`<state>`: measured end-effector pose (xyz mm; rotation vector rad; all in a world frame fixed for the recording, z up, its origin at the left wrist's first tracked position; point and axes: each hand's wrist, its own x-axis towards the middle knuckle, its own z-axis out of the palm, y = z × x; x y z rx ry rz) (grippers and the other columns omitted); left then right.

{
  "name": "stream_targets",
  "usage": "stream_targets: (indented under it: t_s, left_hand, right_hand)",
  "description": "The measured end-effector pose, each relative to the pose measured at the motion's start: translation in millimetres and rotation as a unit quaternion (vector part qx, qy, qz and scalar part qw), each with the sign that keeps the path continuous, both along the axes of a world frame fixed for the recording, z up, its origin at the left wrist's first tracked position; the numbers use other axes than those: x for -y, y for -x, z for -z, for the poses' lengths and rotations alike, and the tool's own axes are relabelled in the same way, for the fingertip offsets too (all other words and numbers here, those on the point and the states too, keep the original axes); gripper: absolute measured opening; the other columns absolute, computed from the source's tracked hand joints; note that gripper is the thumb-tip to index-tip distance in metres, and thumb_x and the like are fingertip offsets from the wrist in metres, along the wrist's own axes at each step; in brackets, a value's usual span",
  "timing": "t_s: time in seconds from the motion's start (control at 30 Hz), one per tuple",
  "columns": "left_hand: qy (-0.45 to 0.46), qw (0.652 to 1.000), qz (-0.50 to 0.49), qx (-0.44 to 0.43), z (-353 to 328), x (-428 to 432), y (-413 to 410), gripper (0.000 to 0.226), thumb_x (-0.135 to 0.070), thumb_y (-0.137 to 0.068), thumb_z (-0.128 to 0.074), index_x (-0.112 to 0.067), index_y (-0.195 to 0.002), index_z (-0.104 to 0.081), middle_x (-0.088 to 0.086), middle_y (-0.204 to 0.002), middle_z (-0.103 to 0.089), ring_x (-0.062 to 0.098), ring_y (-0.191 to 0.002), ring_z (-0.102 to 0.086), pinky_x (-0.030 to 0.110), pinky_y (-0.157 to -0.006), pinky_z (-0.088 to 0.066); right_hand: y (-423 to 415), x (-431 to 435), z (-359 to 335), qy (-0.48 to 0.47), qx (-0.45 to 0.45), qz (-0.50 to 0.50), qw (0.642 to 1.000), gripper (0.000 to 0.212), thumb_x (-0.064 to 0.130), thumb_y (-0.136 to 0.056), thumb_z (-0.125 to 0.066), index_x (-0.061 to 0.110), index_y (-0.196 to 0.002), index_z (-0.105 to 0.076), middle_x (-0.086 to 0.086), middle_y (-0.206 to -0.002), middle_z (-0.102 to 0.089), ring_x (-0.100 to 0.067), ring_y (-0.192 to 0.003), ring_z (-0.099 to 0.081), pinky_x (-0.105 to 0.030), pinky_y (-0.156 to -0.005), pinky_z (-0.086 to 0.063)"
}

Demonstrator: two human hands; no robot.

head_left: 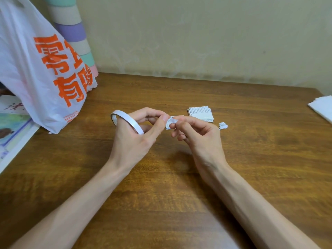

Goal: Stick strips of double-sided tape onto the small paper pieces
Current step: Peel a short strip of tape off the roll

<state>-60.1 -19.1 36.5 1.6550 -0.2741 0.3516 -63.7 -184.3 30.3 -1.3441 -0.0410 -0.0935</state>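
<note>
Wooden tabletop against a plain beige wall. Frame centre: the left hand wears the tape roll looped over its fingers, with thumb and forefinger pinched together at the free end. The right hand, just beside it, pinches a short white strip between thumb and forefinger.

Directly behind the fingertips is a printed paper piece; whether it is held or lies flat cannot be told. Right of it is a stack of further pieces, then a crumpled scrap. A white bag stands at upper left.

Probable risks:
- The strip may curl onto itself or cling to the fingertips, since its adhesive is exposed.
- It may tear unevenly if pulled at an angle.
- It may land skewed or overhang the piece.
- The light piece may lift with the fingers when pressed.
</note>
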Motion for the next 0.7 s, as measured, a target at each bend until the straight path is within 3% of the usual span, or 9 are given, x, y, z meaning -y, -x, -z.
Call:
stream_targets:
  t_s: [0.17,0.27,0.37,0.7]
  left_hand:
    - [-0.081,0.996,-0.029,0.039,0.7,-0.4,4.3,0.002,-0.020,-0.094,-0.078,-0.019,-0.092,-0.078,-0.007,-0.072,-0.072,0.015,-0.048,-0.062,0.031,-0.045,-0.044]
    - [-0.097,0.993,-0.056,0.048,3.2,-0.4,3.9,0.004,-0.022,-0.090,-0.082,-0.020,-0.091,-0.078,-0.010,-0.066,-0.061,0.010,-0.044,-0.053,0.018,-0.049,-0.038]
    - [-0.109,0.989,-0.079,0.062,3.7,-0.2,3.4,0.006,-0.021,-0.089,-0.083,-0.020,-0.091,-0.078,-0.010,-0.071,-0.061,0.010,-0.048,-0.057,0.014,-0.051,-0.039]
    - [-0.179,0.966,-0.137,0.129,4.4,-4.0,1.5,0.007,-0.023,-0.089,-0.083,-0.020,-0.094,-0.079,-0.009,-0.078,-0.063,0.018,-0.057,-0.058,0.021,-0.054,-0.045]
  right_hand:
    - [1.3,-0.9,-1.4,-0.003,0.012,-0.017,1.000,0.017,-0.002,-0.094,-0.066,0.001,-0.104,-0.080,-0.011,-0.092,-0.077,-0.015,-0.074,-0.066,-0.029,-0.078,-0.050]
    - [1.6,-1.9,-2.1,0.006,0.012,-0.029,0.999,0.029,-0.007,-0.095,-0.059,0.005,-0.110,-0.081,-0.010,-0.092,-0.077,-0.015,-0.078,-0.067,-0.030,-0.081,-0.049]
    - [2.2,-2.6,-2.4,0.028,0.009,-0.046,0.998,0.036,-0.008,-0.094,-0.055,0.009,-0.113,-0.081,-0.006,-0.099,-0.079,-0.013,-0.082,-0.069,-0.032,-0.084,-0.048]
    - [-0.1,-3.1,0.0,0.009,-0.005,-0.084,0.996,0.041,-0.007,-0.094,-0.052,0.012,-0.116,-0.080,-0.009,-0.115,-0.078,-0.016,-0.093,-0.070,-0.031,-0.084,-0.047]
